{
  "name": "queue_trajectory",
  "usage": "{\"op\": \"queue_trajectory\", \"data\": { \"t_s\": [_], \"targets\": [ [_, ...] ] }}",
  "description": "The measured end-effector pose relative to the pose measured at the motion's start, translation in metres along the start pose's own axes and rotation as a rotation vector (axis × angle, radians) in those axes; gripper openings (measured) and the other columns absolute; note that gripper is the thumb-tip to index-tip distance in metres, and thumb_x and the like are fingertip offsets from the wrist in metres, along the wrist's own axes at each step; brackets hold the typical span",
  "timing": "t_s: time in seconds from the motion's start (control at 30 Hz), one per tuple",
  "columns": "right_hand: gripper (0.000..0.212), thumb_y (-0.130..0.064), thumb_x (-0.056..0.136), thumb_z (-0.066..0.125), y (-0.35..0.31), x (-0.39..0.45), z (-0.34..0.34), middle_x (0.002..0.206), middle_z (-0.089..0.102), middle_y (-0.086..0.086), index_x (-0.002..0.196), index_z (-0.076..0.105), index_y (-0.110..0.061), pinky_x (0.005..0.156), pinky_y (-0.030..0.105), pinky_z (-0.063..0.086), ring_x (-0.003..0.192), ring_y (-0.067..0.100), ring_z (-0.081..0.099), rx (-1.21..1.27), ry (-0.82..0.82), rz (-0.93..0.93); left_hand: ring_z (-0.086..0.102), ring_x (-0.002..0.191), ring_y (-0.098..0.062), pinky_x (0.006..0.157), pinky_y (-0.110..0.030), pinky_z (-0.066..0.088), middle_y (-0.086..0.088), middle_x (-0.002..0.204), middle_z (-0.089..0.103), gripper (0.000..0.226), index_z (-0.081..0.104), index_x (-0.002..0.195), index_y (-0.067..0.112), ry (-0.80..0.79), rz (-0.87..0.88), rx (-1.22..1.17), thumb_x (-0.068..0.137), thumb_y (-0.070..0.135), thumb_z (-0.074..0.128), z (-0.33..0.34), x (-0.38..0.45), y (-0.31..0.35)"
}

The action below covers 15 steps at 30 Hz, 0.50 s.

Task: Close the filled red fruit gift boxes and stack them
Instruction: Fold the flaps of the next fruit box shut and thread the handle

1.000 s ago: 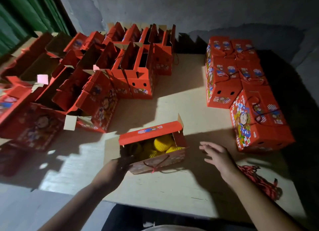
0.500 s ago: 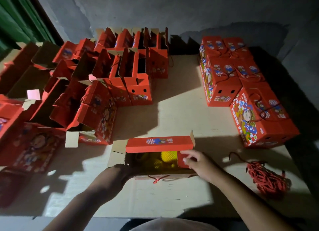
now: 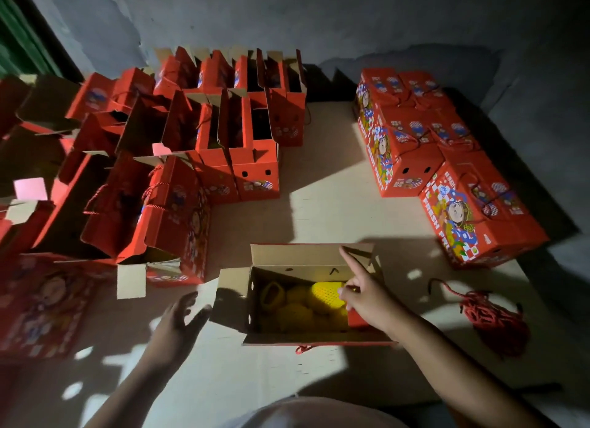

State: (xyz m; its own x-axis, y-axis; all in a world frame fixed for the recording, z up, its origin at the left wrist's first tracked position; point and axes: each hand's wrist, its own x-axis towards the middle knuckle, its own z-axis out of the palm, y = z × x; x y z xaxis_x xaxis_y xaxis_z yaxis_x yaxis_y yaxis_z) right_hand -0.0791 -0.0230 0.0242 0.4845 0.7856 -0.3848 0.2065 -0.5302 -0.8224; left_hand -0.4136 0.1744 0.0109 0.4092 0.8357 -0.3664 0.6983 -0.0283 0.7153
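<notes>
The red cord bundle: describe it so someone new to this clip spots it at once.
Start at the pale table and go to its near right corner, below the closed red boxes. The red cord bundle lies there, loose and tangled, the only red thing that is not a box.

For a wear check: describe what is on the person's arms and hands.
Both forearms are bare as far as the frame shows, with no sleeves in view. The left hand and right hand wear no gloves. No watch or bracelet is visible; dim light hides finer detail.

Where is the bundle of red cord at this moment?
In the head view the red cord bundle lies on the table at the right, beside the right forearm, in front of the nearest closed red box.
</notes>
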Motion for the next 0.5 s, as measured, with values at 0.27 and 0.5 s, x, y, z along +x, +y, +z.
{"op": "queue_trajectory", "data": {
  "t_s": [0.27,0.5],
  "targets": [
    [0.084,-0.01,0.102,0.06,0.0,0.019,0.001,0.091,0.073,0.008,0.155,0.022,-0.063,0.081,0.05,0.058,0.076,0.029,0.072,-0.038,0.069,0.026,0.074,0.111,-0.022,0.087,-0.052,0.062,0.003,0.12,0.077,0.053,0.065,0.134,0.027,-0.192,-0.329,-0.675,0.09,0.056,0.066,0.009,0.027,-0.027],
    [0.09,-0.009,0.101,0.06,0.009,0.019,0.0,0.089,0.072,0.006,0.148,0.02,-0.074,0.071,0.03,0.057,0.068,0.015,0.069,0.006,0.062,0.017,0.075,0.109,-0.026,0.091,-0.052,0.06,0.005,0.126,0.075,0.039,0.068,0.131,0.04,-0.235,-0.204,-0.707,0.103,0.059,0.05,0.006,0.024,0.006]
  ]
}}
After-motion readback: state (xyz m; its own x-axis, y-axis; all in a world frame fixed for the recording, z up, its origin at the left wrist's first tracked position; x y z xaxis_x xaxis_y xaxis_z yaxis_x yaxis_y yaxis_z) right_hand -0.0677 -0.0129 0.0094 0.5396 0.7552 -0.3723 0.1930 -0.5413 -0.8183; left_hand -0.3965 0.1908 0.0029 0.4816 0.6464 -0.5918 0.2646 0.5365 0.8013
